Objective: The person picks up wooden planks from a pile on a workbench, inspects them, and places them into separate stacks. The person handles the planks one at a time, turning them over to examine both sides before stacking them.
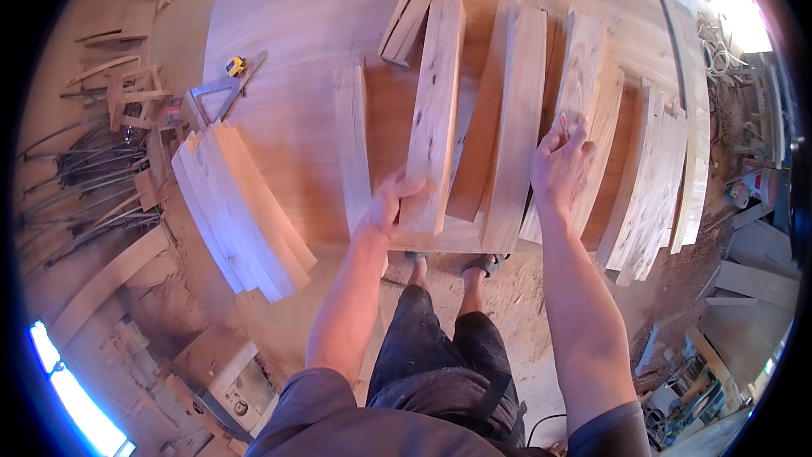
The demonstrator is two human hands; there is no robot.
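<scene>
The beam [436, 110] lies lengthwise near the middle of the bench [292, 25], its near end by the bench's front edge. The left hand [394, 200] is closed on that end from the left, thumb laid over the top face. Dark marks and small pits run along the wood. The right hand [561, 165] is above the pale beam [584, 59] further right, its fingers bent and nearly closed around a slim reddish stick [564, 123]; whether the hand touches the wood, I cannot tell.

Between the hands lies the middle beam [523, 110], roughly parallel. A short beam [351, 131] is left of the left hand, and a grooved beam [414, 13] slants away at the far side. At the right is a row of beams [647, 182]; at the left, a bundle [245, 207] overhangs the front edge. Beyond the bundle are an angled metal tool [211, 93] and a yellow tape measure [236, 66].
</scene>
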